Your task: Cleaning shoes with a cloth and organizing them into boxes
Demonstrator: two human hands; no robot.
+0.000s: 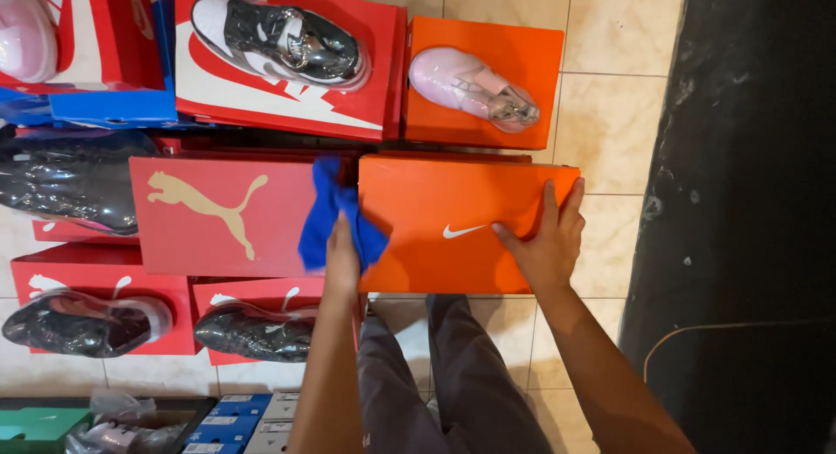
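My left hand (341,255) grips a blue cloth (335,212) and presses it on the left edge of an orange shoe box (435,206) in front of me. My right hand (549,238) lies flat on the right part of that box's lid, fingers spread, steadying it. The box sits closed, lid up, above my knees.
A red shoe box (218,236) lies just left of the orange one. More red and orange boxes around it carry plastic-wrapped shoes (283,40), one of them pink (470,87). Tiled floor and a dark mat (749,201) are at right. Blue boxes (235,415) stack at bottom left.
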